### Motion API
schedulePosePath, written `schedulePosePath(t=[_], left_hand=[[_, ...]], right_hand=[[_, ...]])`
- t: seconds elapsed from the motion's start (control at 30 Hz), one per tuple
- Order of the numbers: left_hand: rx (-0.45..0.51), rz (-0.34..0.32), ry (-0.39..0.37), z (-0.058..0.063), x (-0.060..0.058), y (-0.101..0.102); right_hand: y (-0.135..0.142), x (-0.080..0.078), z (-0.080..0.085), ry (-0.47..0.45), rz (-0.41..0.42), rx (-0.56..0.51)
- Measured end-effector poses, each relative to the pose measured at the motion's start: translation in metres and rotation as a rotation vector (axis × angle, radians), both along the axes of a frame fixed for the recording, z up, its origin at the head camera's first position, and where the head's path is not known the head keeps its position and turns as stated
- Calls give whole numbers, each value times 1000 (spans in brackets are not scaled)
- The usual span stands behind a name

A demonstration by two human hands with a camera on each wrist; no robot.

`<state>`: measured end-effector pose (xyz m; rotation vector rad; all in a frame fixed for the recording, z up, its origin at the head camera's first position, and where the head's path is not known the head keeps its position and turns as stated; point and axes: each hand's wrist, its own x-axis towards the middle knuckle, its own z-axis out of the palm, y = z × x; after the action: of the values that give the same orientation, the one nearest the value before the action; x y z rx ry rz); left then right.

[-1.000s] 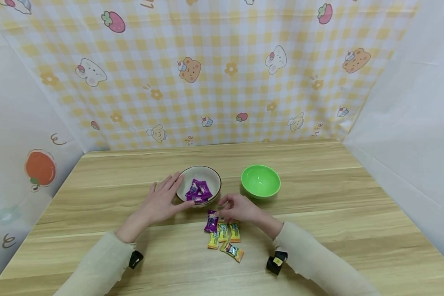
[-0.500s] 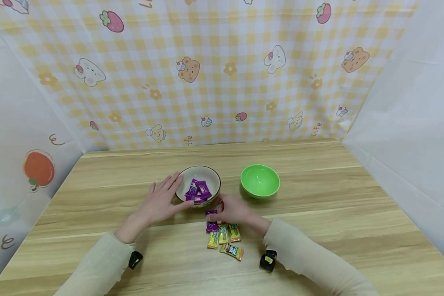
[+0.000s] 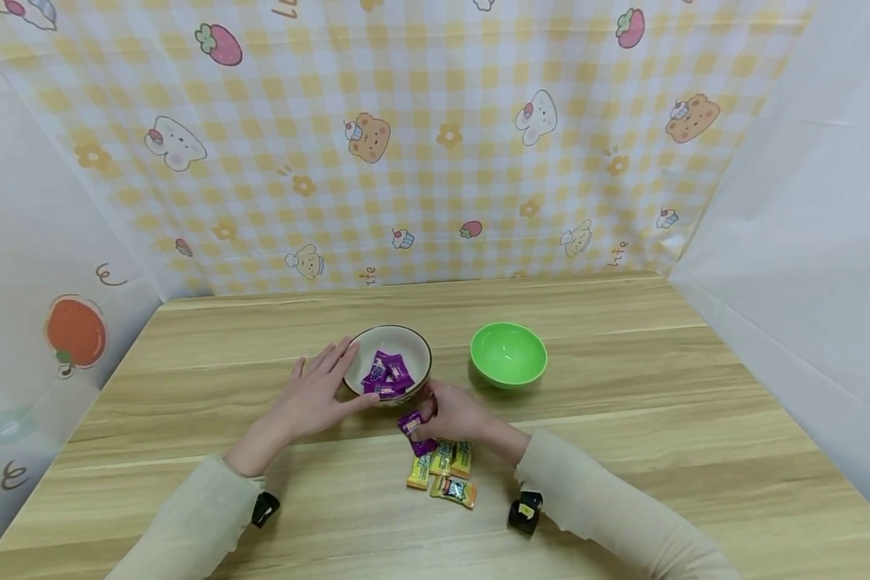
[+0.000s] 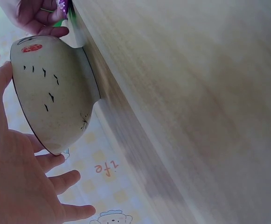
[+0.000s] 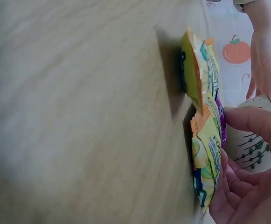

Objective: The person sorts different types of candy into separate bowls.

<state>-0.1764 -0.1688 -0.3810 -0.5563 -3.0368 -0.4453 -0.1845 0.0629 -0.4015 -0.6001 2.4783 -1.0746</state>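
My left hand [image 3: 312,399] lies along the left side of a white bowl [image 3: 409,346] with a dark rim. Its thumb reaches to the near rim and its fingers are extended; the left wrist view shows them spread around the bowl [image 4: 51,88]. Several purple-wrapped candies [image 3: 390,372] lie inside. My right hand [image 3: 460,415] pinches another purple-wrapped candy [image 3: 410,422] between thumb and fingers, just in front of the bowl. In the right wrist view that candy [image 5: 222,123] is mostly hidden behind yellow-wrapped candies [image 5: 207,158].
Several yellow-wrapped candies [image 3: 453,490] lie close together below the right hand. To the right of the white bowl stands a green bowl [image 3: 509,354]. A checked curtain [image 3: 442,177] hangs behind the wooden table [image 3: 623,387].
My right hand has moved slightly left and down onto the loose purple candy and now pinches it; the candy has turned. Some yellow candies have shifted slightly. The left hand stays put.
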Motion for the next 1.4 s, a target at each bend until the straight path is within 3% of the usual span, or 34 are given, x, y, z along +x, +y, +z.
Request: schedulePosePath(t=[0.37,1.13,1.4], left_hand=[[2,0,2,-1,0,0],[2,-6,-8,-2,-1,-1],[3,-4,-6,-2,-1,-1]], right_hand=[[0,3,1,-41,16,-7],[-8,4,3,159,181,119],[-7,3,3,100,221,72]])
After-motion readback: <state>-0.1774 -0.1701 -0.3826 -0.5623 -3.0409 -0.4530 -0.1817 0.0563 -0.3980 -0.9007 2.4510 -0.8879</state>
